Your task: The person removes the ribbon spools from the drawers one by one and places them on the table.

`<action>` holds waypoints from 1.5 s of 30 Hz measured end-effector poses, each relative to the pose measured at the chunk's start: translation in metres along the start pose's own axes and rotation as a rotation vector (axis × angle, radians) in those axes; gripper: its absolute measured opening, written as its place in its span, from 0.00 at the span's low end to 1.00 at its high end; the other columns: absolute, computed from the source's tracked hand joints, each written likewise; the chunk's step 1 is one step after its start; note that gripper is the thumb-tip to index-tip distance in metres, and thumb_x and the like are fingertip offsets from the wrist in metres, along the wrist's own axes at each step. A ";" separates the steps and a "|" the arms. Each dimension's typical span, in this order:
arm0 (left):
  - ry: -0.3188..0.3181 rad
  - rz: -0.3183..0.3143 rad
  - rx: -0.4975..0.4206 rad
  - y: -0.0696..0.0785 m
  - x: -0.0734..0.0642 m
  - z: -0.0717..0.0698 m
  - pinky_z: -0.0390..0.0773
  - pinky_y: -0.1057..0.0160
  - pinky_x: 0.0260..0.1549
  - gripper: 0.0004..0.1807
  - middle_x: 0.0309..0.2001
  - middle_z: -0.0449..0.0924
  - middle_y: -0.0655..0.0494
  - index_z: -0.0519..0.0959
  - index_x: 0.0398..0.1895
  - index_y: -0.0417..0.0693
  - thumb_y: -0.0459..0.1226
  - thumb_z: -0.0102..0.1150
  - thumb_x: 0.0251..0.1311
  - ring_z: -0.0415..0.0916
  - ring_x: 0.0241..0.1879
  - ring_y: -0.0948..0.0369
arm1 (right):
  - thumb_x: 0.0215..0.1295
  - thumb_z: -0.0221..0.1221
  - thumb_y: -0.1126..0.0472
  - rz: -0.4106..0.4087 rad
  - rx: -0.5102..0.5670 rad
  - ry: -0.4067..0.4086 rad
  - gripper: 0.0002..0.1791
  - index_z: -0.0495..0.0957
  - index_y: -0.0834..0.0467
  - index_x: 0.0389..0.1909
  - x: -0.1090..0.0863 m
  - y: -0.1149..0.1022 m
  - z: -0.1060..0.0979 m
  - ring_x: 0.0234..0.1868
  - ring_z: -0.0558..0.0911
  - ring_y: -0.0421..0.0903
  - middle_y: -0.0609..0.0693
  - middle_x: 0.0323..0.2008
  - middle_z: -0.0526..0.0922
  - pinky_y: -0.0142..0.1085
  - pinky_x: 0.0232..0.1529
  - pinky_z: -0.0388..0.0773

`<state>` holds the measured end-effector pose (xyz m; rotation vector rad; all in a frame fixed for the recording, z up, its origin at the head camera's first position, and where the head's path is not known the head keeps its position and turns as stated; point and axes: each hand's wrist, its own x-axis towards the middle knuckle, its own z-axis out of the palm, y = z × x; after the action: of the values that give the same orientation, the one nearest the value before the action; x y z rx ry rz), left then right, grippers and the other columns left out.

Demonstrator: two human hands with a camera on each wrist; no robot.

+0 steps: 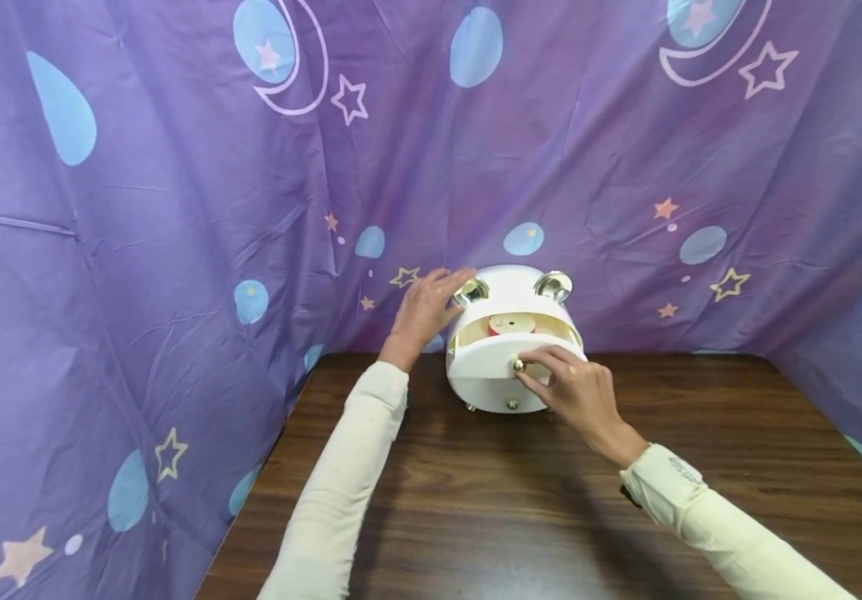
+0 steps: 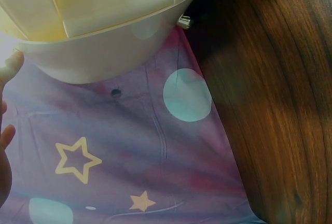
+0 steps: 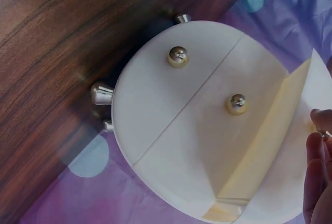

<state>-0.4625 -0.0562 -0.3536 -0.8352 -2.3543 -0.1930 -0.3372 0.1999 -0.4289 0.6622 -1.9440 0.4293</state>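
Note:
A small white rounded chest of drawers (image 1: 509, 283) stands at the back of the table, with shiny gold ring-like ears on top. Its top drawer (image 1: 476, 358) is pulled out. Inside that drawer lies a round spool-like thing (image 1: 512, 323) with a pale top and red edge. My right hand (image 1: 581, 392) pinches the drawer's gold knob (image 1: 518, 365) between thumb and fingers. At the chest's upper left, beside one ear (image 1: 472, 291), my left hand (image 1: 425, 308) rests with its fingers extended. In the right wrist view two lower knobs (image 3: 236, 104) show on the fronts beneath the open drawer.
The chest stands on short metallic feet (image 3: 102, 94) on a dark wood-grain table (image 1: 476, 508). Close behind it hangs a purple cloth (image 1: 588, 183) with stars, moons and blue spots, which also runs along the left and right sides.

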 end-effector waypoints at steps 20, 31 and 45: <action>0.006 0.008 -0.009 0.000 0.000 -0.002 0.78 0.52 0.64 0.39 0.71 0.73 0.62 0.70 0.76 0.59 0.44 0.74 0.61 0.74 0.67 0.54 | 0.47 0.80 0.53 -0.028 0.016 -0.037 0.17 0.90 0.45 0.40 -0.012 -0.024 -0.032 0.15 0.72 0.32 0.40 0.37 0.90 0.36 0.11 0.71; -0.002 -0.003 -0.009 0.003 -0.001 -0.003 0.77 0.53 0.65 0.39 0.72 0.73 0.62 0.70 0.77 0.60 0.45 0.74 0.62 0.73 0.68 0.55 | 0.41 0.82 0.55 -0.063 0.026 -0.034 0.20 0.90 0.44 0.39 -0.021 -0.030 -0.036 0.13 0.69 0.33 0.40 0.38 0.91 0.36 0.10 0.70; 0.021 0.026 0.034 0.001 -0.002 -0.001 0.79 0.56 0.62 0.38 0.71 0.75 0.63 0.71 0.76 0.59 0.46 0.74 0.62 0.74 0.66 0.55 | 0.45 0.79 0.49 -0.102 0.016 0.013 0.19 0.91 0.44 0.41 -0.028 -0.029 -0.033 0.13 0.73 0.33 0.38 0.38 0.90 0.34 0.10 0.71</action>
<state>-0.4602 -0.0567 -0.3545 -0.8427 -2.3199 -0.1499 -0.2862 0.2028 -0.4387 0.7633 -1.8874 0.3846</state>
